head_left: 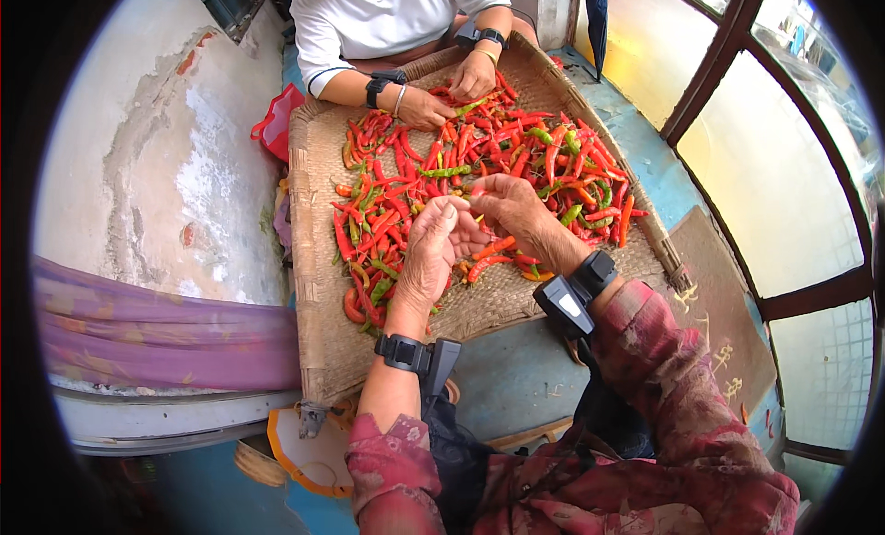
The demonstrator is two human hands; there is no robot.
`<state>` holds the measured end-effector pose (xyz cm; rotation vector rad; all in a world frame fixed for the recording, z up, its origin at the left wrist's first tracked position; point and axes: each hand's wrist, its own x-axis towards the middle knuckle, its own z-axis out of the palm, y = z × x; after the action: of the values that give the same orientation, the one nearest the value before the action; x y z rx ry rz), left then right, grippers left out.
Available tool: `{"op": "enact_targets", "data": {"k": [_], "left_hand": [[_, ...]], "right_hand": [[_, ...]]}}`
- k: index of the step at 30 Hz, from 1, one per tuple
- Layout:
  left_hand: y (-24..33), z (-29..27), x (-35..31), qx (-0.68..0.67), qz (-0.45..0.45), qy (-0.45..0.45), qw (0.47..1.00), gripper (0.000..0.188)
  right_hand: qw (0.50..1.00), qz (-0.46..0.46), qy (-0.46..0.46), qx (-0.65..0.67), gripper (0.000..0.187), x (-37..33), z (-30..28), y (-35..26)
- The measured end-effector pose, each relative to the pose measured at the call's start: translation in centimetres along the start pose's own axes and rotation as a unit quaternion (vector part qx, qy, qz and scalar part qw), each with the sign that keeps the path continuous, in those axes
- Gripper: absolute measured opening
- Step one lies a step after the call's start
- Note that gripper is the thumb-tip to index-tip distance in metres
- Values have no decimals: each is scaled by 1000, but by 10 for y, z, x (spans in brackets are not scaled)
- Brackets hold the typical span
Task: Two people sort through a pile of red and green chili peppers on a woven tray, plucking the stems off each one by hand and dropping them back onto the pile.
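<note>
From afar I see a red, pale-patterned shirt (645, 484) at five o'clock, dark trousers (454, 457) toward six, black boxy wrist modules (564, 306) strapped at four and six.

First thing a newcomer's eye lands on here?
The bright red peppers, mixed with some green ones, spread over the woven tray mid-picture. Then the wearer's left hand and right hand, close together above them. Also the purple cloth at far left.

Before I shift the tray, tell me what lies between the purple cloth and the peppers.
The head view shows the tray's left rim, then a bare strip of weave, between the purple cloth and the peppers.
</note>
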<state>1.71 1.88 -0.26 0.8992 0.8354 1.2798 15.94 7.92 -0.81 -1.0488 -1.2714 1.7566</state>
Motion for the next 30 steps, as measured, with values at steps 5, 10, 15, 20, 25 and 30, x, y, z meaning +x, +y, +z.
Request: {"op": "enact_targets", "data": {"k": [5,10,15,20,25,30], "left_hand": [[-18,-16,19,705,142,107,686,33],[-53,-24,32,852,56,33,520,64],[-67,-23,46,855,10,68,514,70],[-64,-25,46,830,15,56,554,59],[-58,-27,33,848,18,29,529,35],[-28,-30,13,821,13,25,570,34]], "right_hand": [[980,-130,150,1,31,6,-31,-23],[973,-150,173,31,66,-7,-41,-32],[984,-134,110,-33,47,-13,-35,-27],[981,-163,98,-41,30,-4,-25,-19],[978,-191,69,-38,25,-2,-20,-16],[984,-152,42,-82,23,-2,-13,-15]]}}
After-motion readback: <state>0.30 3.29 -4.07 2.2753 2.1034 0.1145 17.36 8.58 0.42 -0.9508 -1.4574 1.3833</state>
